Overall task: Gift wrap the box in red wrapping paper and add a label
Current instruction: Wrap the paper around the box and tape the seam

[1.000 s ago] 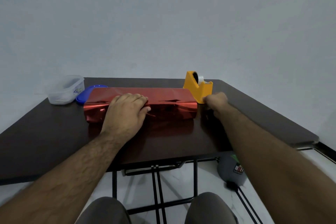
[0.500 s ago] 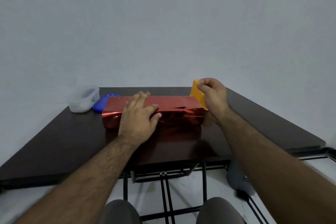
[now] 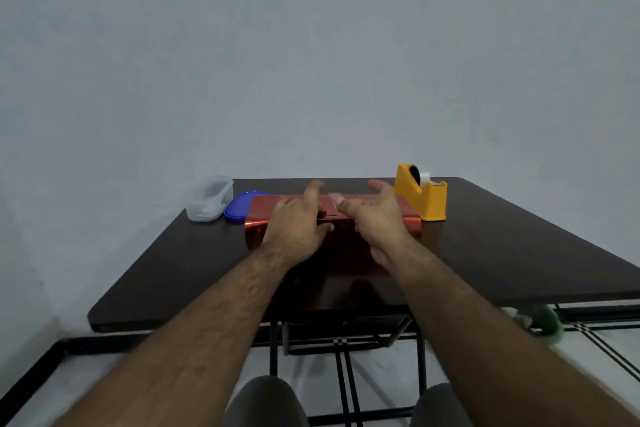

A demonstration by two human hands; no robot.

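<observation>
While the red-wrapped box (image 3: 332, 225) lies lengthwise across the middle of the dark table (image 3: 502, 253), just below the frame's centre, both hands sit over its top. The left hand (image 3: 298, 225) rests on the paper with its palm down and its fingers loosely spread, the forefinger lifted toward the far edge and the thumb lying along the near face. The right hand (image 3: 377, 218) is beside it, fingers relaxed and apart; its thumb and forefinger seem to pinch a short strip of clear tape (image 3: 335, 198) that stands between the two hands above the paper's seam, though blur makes the grip hard to confirm. A dark gap shows in the seam just under the tape.

Right of the box, touching or nearly touching its end, stands a yellow tape dispenser (image 3: 421, 198) with a white roll in it. Left of the box lies a blue lid (image 3: 239, 206), and beside that, further left, a clear plastic container (image 3: 209, 198). A pale grey wall (image 3: 311, 62) fills the upper frame. Knees in grey cloth show at the bottom edge.
</observation>
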